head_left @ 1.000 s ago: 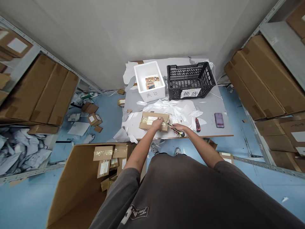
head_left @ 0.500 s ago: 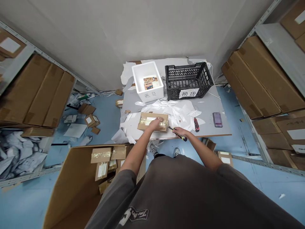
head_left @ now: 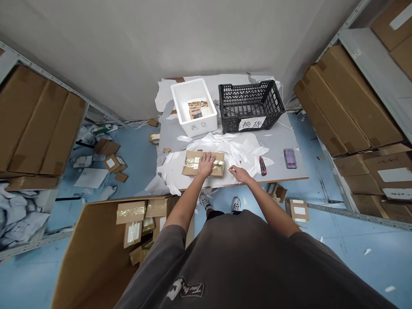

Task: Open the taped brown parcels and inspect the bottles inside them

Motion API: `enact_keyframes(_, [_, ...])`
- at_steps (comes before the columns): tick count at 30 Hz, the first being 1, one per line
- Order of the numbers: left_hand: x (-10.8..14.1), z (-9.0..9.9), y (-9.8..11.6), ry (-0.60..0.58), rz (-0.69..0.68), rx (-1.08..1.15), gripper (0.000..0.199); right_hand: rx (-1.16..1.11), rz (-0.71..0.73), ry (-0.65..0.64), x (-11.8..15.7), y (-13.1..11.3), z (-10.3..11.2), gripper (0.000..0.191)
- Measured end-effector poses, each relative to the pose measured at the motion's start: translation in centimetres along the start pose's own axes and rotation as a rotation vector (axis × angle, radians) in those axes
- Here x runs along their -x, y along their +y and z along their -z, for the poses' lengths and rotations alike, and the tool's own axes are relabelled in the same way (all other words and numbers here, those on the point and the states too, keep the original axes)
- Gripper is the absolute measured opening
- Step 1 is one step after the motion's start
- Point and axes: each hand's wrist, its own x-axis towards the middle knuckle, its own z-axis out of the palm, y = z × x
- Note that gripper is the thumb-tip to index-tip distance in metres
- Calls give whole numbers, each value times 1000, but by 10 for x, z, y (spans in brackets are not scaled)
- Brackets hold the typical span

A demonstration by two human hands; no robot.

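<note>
- Grey wall [head_left: 193, 38] across the top of the frame, blue floor [head_left: 354, 253] at lower right, and at the centre a bench [head_left: 277, 143] strewn with white paper scraps [head_left: 233, 146].
- Taped cardboard box [head_left: 191, 166] just left of the frame's centre, resting on the bench near its front edge, shiny tape across the top.
- Left hand [head_left: 206, 164] laid on the box top, fingers spread; grip open, apparently pressing from above, wrapped around nothing visible.
- Right hand [head_left: 238, 174] just right of the box, apart from it; grip curled closed around a slim tool [head_left: 229, 168], only a yellow bit showing at the fingertips, the remainder hidden; blade, if any, too small to make out.
- Red-and-black cutter [head_left: 263, 166] loose on the bench, right of that hand; phone [head_left: 290, 159] farther right.
- White tub [head_left: 210, 124] with a few packets [head_left: 195, 110] inside at upper centre, black crate [head_left: 231, 125] beside it; large carton [head_left: 93, 244] holding smaller boxes [head_left: 131, 212] at lower left.
- Likeliest trouble, by judgement: box skidding under a push, from loose paper around its base and only one flat palm for hold.
- Worse possibility: nicked left fingers, from a slip of the tool, if sharp, toward the spread hand.
- Lesser worry: cutter knocked to the floor by the right forearm, from lying near the front edge.
</note>
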Motion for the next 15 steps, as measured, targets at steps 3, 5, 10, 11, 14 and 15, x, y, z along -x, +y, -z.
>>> enact_keyframes(3, [-4,-8,-5,19,-54,23,73,155,33,-17,-7,-6,1,27])
enact_keyframes(5, [-6,-13,-7,48,-78,39,65,241,30,-7,-10,-12,1,32])
enact_keyframes(10, [-6,-26,-5,151,-94,79,56,415,6,9,-13,-27,0,37])
enact_keyframes(11, [-6,-29,-4,163,-95,87,56,443,7,12,-12,-29,-1,37])
enact_keyframes(14, [-4,-35,-3,187,-93,110,54,504,26,18,-10,-30,0,37])
enact_keyframes(15, [-4,-36,-3,193,-90,116,54,517,33,21,-10,-30,1,36])
